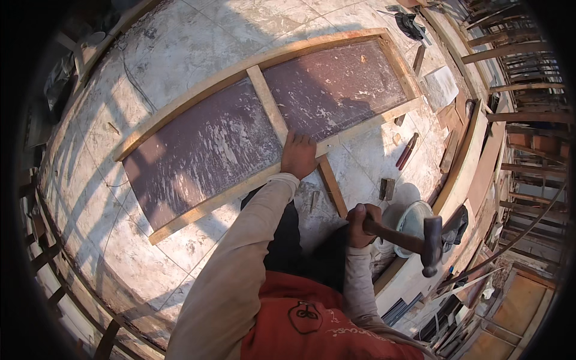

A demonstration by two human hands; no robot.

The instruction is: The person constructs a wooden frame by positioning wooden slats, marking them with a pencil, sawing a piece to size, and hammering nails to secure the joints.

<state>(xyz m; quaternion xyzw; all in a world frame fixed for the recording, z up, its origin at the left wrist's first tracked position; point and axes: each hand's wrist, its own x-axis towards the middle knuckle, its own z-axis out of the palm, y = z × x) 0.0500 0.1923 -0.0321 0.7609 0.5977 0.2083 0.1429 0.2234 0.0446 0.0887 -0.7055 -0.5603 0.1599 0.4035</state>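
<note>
A long wooden frame with a worn purple-brown panel in it lies across the floor in front of me. One crossbar divides it, and a shorter rail closes its right end. My left hand is closed over the near rail where the crossbar meets it. In my right hand I grip the wooden handle of a hammer, close to my right knee. The hammer's dark metal head points to the right, apart from the frame. A wood strip sticks out from beneath the near rail.
Pliers with red handles and a small block lie on the tiled floor to the right. Beyond my right hand stands a pale bucket. A long timber and stacked wood pieces line the right side. A black bag-like thing lies at the far right.
</note>
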